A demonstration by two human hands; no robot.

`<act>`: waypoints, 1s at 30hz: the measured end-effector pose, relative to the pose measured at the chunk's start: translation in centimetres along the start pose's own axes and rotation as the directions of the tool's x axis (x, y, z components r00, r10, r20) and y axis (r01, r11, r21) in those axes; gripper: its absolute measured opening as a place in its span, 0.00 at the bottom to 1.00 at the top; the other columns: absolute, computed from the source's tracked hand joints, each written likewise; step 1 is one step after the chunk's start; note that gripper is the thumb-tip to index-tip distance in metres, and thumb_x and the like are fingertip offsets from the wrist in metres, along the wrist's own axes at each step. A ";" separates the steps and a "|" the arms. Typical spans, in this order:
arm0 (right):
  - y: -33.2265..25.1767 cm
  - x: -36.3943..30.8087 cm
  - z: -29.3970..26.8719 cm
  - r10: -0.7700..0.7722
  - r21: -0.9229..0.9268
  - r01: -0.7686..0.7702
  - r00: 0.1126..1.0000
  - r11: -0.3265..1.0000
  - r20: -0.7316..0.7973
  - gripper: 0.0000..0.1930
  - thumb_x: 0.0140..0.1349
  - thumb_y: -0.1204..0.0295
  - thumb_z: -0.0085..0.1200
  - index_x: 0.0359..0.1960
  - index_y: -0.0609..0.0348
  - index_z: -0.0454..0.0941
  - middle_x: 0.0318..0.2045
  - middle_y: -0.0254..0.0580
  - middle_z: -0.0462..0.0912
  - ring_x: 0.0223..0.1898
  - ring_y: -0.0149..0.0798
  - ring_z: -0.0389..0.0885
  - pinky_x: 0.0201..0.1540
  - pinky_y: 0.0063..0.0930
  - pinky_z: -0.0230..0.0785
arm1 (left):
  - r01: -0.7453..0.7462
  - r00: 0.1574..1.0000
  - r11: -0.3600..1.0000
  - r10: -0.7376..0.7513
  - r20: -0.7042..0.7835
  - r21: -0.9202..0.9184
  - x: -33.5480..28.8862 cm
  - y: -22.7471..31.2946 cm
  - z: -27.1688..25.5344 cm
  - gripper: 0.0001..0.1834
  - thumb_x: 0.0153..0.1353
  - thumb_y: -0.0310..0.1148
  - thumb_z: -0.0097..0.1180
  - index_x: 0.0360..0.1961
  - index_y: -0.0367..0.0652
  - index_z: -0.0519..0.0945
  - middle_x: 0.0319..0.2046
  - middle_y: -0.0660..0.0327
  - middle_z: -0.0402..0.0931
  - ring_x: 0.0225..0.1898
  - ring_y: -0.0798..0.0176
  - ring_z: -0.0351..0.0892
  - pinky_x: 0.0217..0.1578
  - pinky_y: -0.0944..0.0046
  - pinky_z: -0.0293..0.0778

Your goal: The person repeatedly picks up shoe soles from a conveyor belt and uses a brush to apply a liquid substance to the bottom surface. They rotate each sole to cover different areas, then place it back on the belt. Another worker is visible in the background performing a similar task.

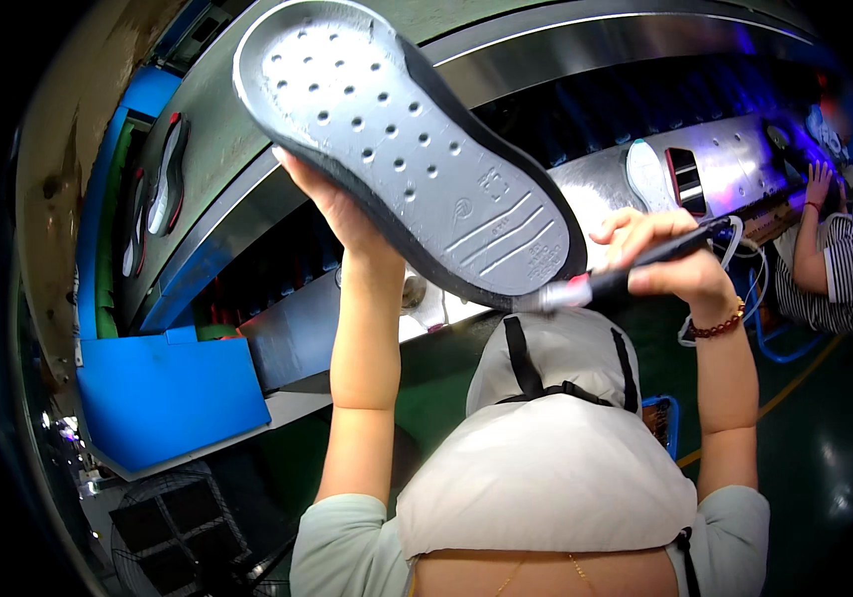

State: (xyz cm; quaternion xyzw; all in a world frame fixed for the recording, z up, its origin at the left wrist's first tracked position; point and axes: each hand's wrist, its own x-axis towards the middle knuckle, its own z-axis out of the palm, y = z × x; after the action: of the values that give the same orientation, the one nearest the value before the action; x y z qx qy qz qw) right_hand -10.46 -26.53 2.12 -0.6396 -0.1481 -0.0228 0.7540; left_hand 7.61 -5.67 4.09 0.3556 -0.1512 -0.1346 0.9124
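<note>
Seems to be brushing along the rim of the sole [387, 149]; cannot tell whether coating or cleaning. Holds the sole up in the left hand [332, 204], in the air in front of the tabletop [730, 161], tilted, with the inner face toward the camera. Grips it by the long side, with fingers largely hidden behind; cannot tell how widely spread. Pinches the brush [606, 286] between thumb and fingers of the right hand [680, 264], with the bristles [551, 297] at the rim of the lower end, apparently touching, though blurred.

Calls next, most likely, for steadying the sole, following the curve of the rim with the bristles, and turning the left wrist to bare the far side, without straying over the inner face.

Looks grey and slightly shiny inside, dotted with small round dents over the upper half, crossed by slanting lines with small markings nearer the brush. Shows a black side wall and a paler, glossy rim at the upper end. Appears whole, with no tear in sight.
</note>
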 end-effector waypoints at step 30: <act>-1.0 2.3 4.9 -0.073 -0.215 0.017 0.964 0.976 -0.254 0.08 0.47 0.84 0.54 0.32 0.68 0.75 0.33 0.49 0.79 0.37 0.33 0.78 0.42 0.24 0.69 | 0.125 0.992 0.943 -0.128 0.011 -0.307 -3.6 -5.2 -1.3 0.21 0.54 0.51 0.38 0.38 0.44 0.66 0.40 0.57 0.69 0.41 0.59 0.71 0.44 0.58 0.68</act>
State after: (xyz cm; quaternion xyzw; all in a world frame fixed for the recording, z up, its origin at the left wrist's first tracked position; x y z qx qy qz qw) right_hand -9.47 -21.58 4.37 -0.7038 -0.0593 -0.1395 0.6941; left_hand 4.06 -7.29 -1.01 0.2188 -0.1014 -0.2131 0.9468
